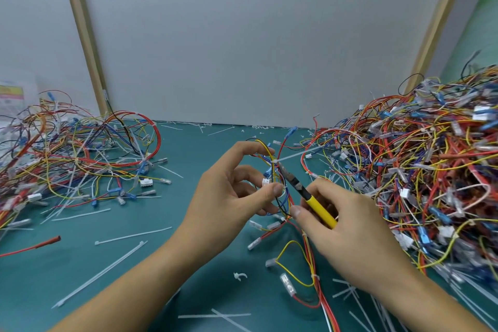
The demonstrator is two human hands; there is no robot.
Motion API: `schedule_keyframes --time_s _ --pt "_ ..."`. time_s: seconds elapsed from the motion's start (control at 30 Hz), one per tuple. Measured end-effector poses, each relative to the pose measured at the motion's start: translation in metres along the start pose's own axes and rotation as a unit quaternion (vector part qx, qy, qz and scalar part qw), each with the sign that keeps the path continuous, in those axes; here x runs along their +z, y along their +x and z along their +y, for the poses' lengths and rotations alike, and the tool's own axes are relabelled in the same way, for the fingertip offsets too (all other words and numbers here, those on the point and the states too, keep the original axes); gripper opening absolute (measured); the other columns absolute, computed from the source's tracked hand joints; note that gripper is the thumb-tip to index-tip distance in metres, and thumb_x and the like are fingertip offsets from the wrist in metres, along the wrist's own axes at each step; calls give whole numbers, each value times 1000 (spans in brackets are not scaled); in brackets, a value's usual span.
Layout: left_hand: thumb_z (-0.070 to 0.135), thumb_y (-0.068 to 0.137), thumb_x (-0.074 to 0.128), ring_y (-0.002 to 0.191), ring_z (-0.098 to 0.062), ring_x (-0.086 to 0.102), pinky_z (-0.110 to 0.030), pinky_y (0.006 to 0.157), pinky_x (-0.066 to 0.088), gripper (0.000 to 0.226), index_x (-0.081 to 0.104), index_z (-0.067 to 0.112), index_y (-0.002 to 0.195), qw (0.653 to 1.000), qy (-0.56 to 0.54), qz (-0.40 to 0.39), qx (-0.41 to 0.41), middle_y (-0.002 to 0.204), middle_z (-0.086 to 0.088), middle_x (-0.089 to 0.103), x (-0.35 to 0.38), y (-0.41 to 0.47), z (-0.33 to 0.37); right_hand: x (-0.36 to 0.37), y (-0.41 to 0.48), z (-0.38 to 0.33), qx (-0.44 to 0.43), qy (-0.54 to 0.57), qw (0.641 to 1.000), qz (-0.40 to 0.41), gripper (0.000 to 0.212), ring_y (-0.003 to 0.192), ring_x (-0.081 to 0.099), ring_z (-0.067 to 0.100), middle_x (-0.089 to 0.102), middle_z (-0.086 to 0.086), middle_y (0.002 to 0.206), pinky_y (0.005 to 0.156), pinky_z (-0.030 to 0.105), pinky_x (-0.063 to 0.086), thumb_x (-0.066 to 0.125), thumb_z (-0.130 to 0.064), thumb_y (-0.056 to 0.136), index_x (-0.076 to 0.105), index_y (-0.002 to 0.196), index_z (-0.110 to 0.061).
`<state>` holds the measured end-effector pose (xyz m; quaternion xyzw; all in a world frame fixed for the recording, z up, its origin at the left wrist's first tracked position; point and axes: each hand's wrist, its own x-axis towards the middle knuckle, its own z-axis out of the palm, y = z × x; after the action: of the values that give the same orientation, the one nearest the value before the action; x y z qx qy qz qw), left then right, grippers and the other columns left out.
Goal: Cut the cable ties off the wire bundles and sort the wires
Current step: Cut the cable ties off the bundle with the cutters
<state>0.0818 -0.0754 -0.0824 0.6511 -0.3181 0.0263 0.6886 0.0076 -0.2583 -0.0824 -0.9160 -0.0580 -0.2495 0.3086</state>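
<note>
A left hand (231,191) and a right hand (347,229) meet over the middle of a teal matted surface (172,164). The left grip grasps a looped bundle of thin red, yellow, blue and black wires (275,175), with the thumb pressing the wires against the curled fingers and the index finger arched over the top of the loop. The bundle is lifted off the surface between the two hands, and its lower strands trail down towards the near edge.

A white plastic cable tie (293,156) binds the top of the loop, its long tail pointing right. The right grip is clenched round small side cutters with yellow handles and a dark metal head (304,194). The head's tip lies just beside the tie's lock; whether the blades touch it I cannot tell.

A loose tangled heap of coloured wires with white connectors (75,151) lies at the far left. A taller, denser heap of the same kind (420,170) fills the right side. Cut pale cable ties (107,269) lie scattered on the surface near the arms. A grey-white panel (242,35) stands behind.
</note>
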Motion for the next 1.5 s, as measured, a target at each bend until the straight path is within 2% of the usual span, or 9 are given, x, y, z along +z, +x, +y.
schedule_keyframes --time_s 0.23,0.4,0.57,0.7,0.97,1.1,1.3,1.43,1.5 --pt "10 84 78 64 -31 73 -27 61 57 40 61 29 114 1000 -2 0 -1 76 -15 65 -1 1 0 -1 0 -1 5 6 1000 -1 30 55 47 15 53 0 63 52 33 39 64 -48 85 53 80 -21" --pt "8 84 78 64 -30 72 -29 62 57 40 61 30 114 1000 0 -4 -7 73 -7 64 -1 0 -2 -1 0 -1 4 10 1000 -2 28 54 46 15 53 0 62 51 32 38 66 -45 87 53 80 -21" --pt "9 84 77 65 -30 72 -29 62 57 40 61 29 115 1000 4 -8 -9 73 -7 64 -1 0 -2 0 0 -1 5 11 1000 1 29 53 44 15 52 -1 61 51 32 37 66 -45 87 52 79 -21" --pt "10 84 78 65 -30 73 -29 62 57 40 61 30 115 1000 7 -10 -11 72 -5 64 0 0 -2 -1 1 -1 7 5 1000 0 31 51 42 13 48 -4 57 48 25 31 65 -46 87 50 76 -21" --pt "8 85 77 64 -28 73 -28 62 57 39 61 29 114 1000 11 -15 -13 73 -4 64 0 -1 -4 -6 2 -5 15 24 1000 -14 40 49 32 12 41 2 55 49 28 28 67 -44 87 42 67 -18" --pt "7 85 77 63 -28 72 -29 61 57 38 61 29 112 1000 17 -9 -21 71 -5 64 0 -1 -2 -5 1 -4 34 42 998 -10 43 49 32 10 43 3 54 49 26 29 70 -42 84 46 65 -11" --pt "8 87 74 63 -24 72 -32 61 58 33 60 29 109 998 51 16 -28 75 -11 67 -2 1 -3 -2 6 -1 73 94 993 25 30 45 42 5 52 -12 50 48 14 34 73 -35 84 57 68 -16" --pt "9 90 71 63 -22 71 -35 63 60 32 62 32 111 995 94 20 -17 74 -2 63 -4 2 -6 0 8 2 84 115 990 19 20 46 44 3 53 -13 53 47 11 35 71 -35 86 61 76 -20" --pt "8 92 67 65 -20 69 -32 67 58 33 64 34 112 989 144 38 2 81 3 61 -5 3 -8 0 9 3 90 118 989 16 20 46 44 3 53 -14 53 47 11 35 70 -37 87 60 77 -22"
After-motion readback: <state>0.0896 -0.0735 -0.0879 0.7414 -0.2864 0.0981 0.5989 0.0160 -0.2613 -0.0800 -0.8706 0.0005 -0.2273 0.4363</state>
